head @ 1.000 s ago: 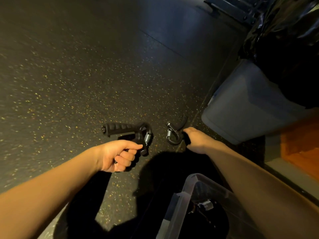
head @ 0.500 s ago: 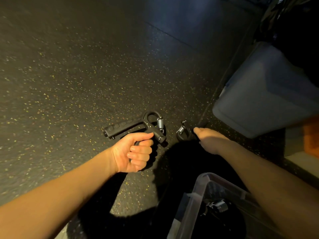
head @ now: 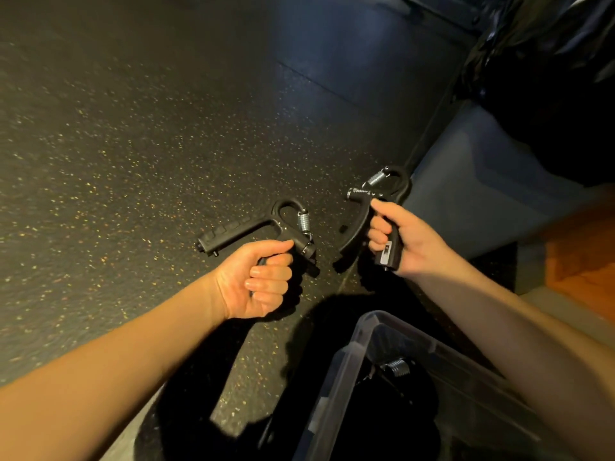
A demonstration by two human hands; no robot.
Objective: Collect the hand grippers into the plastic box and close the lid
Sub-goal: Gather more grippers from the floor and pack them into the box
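My right hand (head: 404, 242), flat on floor over second gripper (head: 372, 214) a second ago, now closes round one handle, lifts it clear, spring end up. My left hand (head: 263, 277) carries first gripper (head: 266, 227) nearer me, loop now up. Plastic box (head: 362, 357) shows more.

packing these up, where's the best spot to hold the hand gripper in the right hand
By one straight handle, as the right hand does: fingers wrapped around the labelled handle of the hand gripper, coming from the handle ends, clear of the spring and looped top.
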